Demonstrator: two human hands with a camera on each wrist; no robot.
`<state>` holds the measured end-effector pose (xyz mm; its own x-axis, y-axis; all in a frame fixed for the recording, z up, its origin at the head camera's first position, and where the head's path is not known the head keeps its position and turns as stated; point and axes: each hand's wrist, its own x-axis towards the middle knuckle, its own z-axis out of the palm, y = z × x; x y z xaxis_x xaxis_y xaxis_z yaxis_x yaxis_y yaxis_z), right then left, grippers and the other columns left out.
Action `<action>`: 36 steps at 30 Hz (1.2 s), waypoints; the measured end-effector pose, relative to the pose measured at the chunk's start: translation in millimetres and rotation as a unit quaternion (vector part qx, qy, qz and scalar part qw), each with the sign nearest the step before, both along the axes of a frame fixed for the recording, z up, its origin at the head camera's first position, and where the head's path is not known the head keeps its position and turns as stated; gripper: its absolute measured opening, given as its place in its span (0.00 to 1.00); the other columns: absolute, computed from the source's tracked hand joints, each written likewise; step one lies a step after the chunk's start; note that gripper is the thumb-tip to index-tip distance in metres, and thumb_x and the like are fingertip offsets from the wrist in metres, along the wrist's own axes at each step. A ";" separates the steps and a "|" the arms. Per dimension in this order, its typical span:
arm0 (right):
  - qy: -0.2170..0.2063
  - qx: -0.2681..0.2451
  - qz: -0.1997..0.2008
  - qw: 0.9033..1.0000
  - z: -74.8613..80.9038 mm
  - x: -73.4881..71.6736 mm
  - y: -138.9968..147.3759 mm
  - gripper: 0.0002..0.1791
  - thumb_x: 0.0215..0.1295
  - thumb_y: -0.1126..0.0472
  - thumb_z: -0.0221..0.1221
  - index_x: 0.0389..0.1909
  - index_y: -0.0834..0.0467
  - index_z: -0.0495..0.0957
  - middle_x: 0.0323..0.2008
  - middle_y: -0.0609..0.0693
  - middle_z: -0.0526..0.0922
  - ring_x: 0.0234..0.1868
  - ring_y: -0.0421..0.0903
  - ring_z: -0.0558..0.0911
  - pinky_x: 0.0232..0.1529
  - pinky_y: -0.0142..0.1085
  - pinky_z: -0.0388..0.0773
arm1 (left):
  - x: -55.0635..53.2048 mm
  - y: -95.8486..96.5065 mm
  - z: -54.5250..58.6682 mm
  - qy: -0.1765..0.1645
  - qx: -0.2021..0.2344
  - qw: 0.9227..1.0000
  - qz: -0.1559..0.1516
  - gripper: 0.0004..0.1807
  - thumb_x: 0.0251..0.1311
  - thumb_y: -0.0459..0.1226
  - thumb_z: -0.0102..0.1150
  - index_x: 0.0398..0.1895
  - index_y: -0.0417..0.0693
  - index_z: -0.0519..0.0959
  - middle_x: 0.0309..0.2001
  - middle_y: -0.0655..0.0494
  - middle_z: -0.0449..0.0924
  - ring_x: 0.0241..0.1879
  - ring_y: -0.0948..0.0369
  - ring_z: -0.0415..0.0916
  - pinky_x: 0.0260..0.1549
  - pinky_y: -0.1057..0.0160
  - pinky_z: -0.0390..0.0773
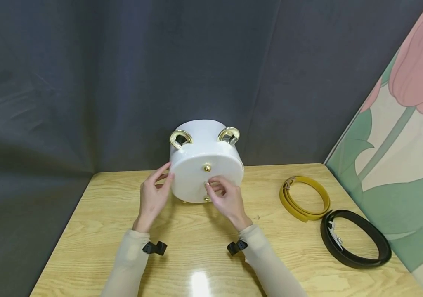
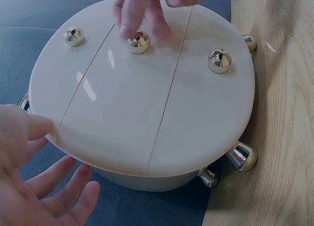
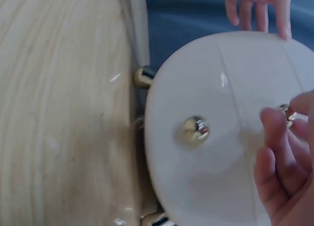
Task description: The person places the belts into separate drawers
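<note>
A white, rounded cabinet (image 1: 187, 181) with gold ring-shaped ears (image 1: 181, 138) stands at the table's far edge. Two seams split its front into three drawers, each with a round gold knob. My right hand (image 1: 230, 200) pinches the middle knob (image 2: 139, 42) between thumb and fingertips. Above it is the top knob (image 1: 207, 168); the bottom knob (image 3: 196, 130) sits below. All three drawer fronts look flush. At the cabinet's left side, my left hand (image 1: 153, 198) touches the rim with its thumb, the fingers loosely spread along the side.
On the right of the wooden table (image 1: 192, 239) lie a coiled mustard-yellow belt (image 1: 296, 210) and a coiled black belt (image 1: 386, 247). Gold feet (image 2: 243, 157) hold the cabinet up. A dark curtain (image 1: 181, 62) hangs right behind it, and a tulip-patterned panel (image 1: 400, 165) stands at right.
</note>
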<state>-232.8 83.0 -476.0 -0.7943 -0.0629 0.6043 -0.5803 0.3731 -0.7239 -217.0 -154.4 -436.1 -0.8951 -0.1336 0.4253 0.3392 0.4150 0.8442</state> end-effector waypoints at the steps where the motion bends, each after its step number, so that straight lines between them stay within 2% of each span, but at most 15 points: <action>1: -0.008 0.000 0.010 1.000 -1.3 -0.8 0.5 0.06 0.68 0.63 0.70 0.43 0.56 0.86 0.35 0.53 0.94 0.32 0.49 0.93 0.27 0.29 0.84 | -0.1 -0.1 0.2 -0.001 -0.001 1.000 0.000 0.21 0.76 0.42 0.63 0.70 0.56 0.82 0.68 0.52 0.83 0.61 0.49 0.85 0.48 0.58 0.86; 4: -0.032 -0.023 0.048 0.998 -4.9 -2.5 1.4 0.08 0.68 0.65 0.71 0.46 0.58 0.85 0.40 0.58 0.93 0.33 0.56 0.93 0.23 0.33 0.85 | -0.4 0.1 0.1 -0.001 -0.001 1.000 -0.001 0.21 0.77 0.43 0.63 0.70 0.55 0.81 0.68 0.51 0.82 0.61 0.49 0.85 0.48 0.59 0.86; 7: -0.042 -0.050 0.072 0.995 -8.9 -3.5 1.6 0.10 0.68 0.66 0.70 0.48 0.60 0.86 0.41 0.61 0.93 0.24 0.59 0.90 0.18 0.35 0.83 | -0.4 0.3 -0.3 0.000 0.004 1.000 -0.004 0.22 0.76 0.42 0.63 0.70 0.54 0.81 0.68 0.50 0.82 0.61 0.48 0.85 0.48 0.54 0.87; 11: -0.043 -0.074 0.083 0.993 -13.8 -3.8 1.2 0.10 0.68 0.67 0.70 0.49 0.61 0.88 0.38 0.64 0.92 0.13 0.45 0.85 0.14 0.35 0.81 | -0.4 0.1 -0.7 0.000 0.009 1.000 -0.005 0.22 0.76 0.41 0.64 0.70 0.54 0.81 0.68 0.51 0.83 0.61 0.48 0.85 0.48 0.52 0.87; 14: -0.037 -0.083 0.086 0.992 -14.9 -3.6 1.0 0.10 0.67 0.68 0.71 0.49 0.62 0.88 0.37 0.65 0.92 0.13 0.33 0.82 0.13 0.35 0.80 | -0.9 -0.4 -1.0 -0.002 0.011 1.000 -0.006 0.22 0.75 0.42 0.64 0.70 0.54 0.81 0.68 0.51 0.83 0.61 0.49 0.85 0.47 0.53 0.86; 17: -0.032 -0.086 0.087 0.992 -14.2 -2.8 0.8 0.10 0.67 0.68 0.71 0.48 0.62 0.88 0.37 0.65 0.92 0.14 0.32 0.82 0.13 0.34 0.80 | -1.4 -0.8 -1.0 -0.005 0.012 1.000 -0.008 0.22 0.76 0.42 0.64 0.70 0.54 0.81 0.68 0.51 0.83 0.61 0.49 0.85 0.47 0.54 0.86; 22: -0.024 -0.085 0.089 0.992 -12.3 -0.7 0.7 0.10 0.67 0.69 0.71 0.48 0.63 0.88 0.35 0.65 0.92 0.13 0.33 0.82 0.14 0.33 0.80 | -2.9 -1.5 -0.7 -0.007 0.017 1.000 -0.010 0.22 0.75 0.42 0.65 0.69 0.54 0.82 0.68 0.51 0.83 0.60 0.49 0.85 0.47 0.57 0.86; 25: -0.002 -0.076 0.089 0.993 -11.7 1.4 0.5 0.10 0.66 0.71 0.71 0.47 0.63 0.87 0.34 0.64 0.92 0.12 0.40 0.82 0.13 0.31 0.79 | -3.8 -2.2 -0.7 -0.008 0.027 1.000 -0.014 0.22 0.75 0.42 0.66 0.69 0.53 0.82 0.67 0.51 0.83 0.60 0.49 0.86 0.46 0.61 0.85; 29: 0.032 -0.060 0.086 0.994 -11.3 4.1 -0.1 0.10 0.65 0.73 0.70 0.46 0.63 0.87 0.32 0.63 0.92 0.10 0.52 0.81 0.13 0.28 0.77 | -3.6 -2.2 -0.2 -0.013 0.041 0.999 -0.018 0.21 0.74 0.41 0.66 0.68 0.52 0.82 0.67 0.50 0.83 0.59 0.48 0.86 0.43 0.73 0.82; 30: 0.038 -0.057 0.086 0.994 -11.4 4.4 -0.2 0.10 0.65 0.73 0.70 0.46 0.63 0.87 0.32 0.63 0.92 0.10 0.52 0.81 0.13 0.27 0.77 | -2.7 -1.7 0.7 -0.014 0.043 0.999 -0.018 0.21 0.74 0.41 0.66 0.68 0.51 0.82 0.67 0.50 0.83 0.59 0.48 0.86 0.43 0.75 0.81; 36: 0.051 -0.052 0.082 0.994 -11.4 6.8 0.8 0.10 0.64 0.74 0.71 0.45 0.64 0.88 0.34 0.63 0.92 0.11 0.55 0.82 0.14 0.27 0.77 | -0.1 -0.3 1.6 -0.022 0.051 0.998 -0.016 0.21 0.74 0.39 0.66 0.67 0.50 0.82 0.67 0.49 0.83 0.58 0.48 0.86 0.43 0.73 0.82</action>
<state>-226.0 83.8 -487.4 -0.7131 -0.1191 0.6909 -0.6991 0.1946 -0.6880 -217.1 -154.7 -434.4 -0.9169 -0.1449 0.3718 0.3134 0.3152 0.8958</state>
